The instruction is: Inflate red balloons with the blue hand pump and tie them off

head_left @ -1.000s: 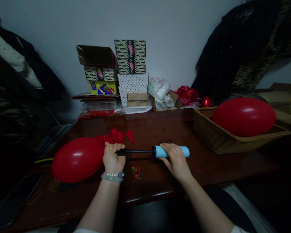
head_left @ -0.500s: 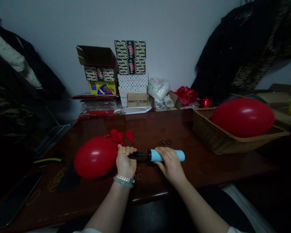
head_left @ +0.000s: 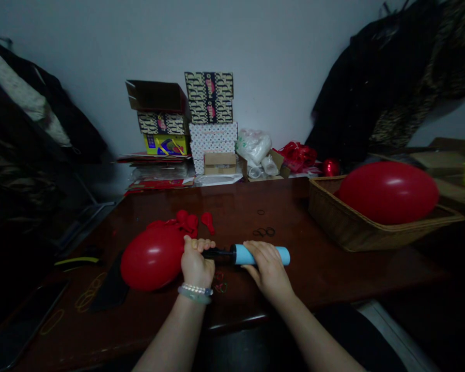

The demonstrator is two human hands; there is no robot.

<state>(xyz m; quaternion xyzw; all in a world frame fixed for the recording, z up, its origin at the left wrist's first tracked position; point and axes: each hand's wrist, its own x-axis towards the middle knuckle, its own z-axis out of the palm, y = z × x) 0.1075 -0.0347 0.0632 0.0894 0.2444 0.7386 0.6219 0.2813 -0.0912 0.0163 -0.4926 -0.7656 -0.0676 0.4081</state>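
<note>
My left hand (head_left: pixel 197 261) is closed around the black front end of a hand balloon pump (head_left: pixel 221 254), where the neck of an inflated red balloon (head_left: pixel 153 258) meets it; the nozzle itself is hidden by the fingers. The balloon lies to the left of that hand, low over the table. Wrapped over the pump's light blue barrel (head_left: pixel 282 255) is my right hand (head_left: pixel 267 266). Several uninflated red balloons (head_left: pixel 186 222) lie just behind the inflated one, with a single one (head_left: pixel 207 222) beside them.
A wicker basket (head_left: pixel 333 222) on the right holds another large red balloon (head_left: pixel 389 192). Black rubber bands (head_left: pixel 264 232) lie beyond the pump, yellow ones (head_left: pixel 87 297) at left near a phone (head_left: pixel 25 325). Stacked boxes (head_left: pixel 213 139) and a plastic bag (head_left: pixel 254 144) line the wall.
The barrel and my right hand have shifted slightly left, and a little less of the pump's black part shows between my hands. The whole view has tilted slightly.
</note>
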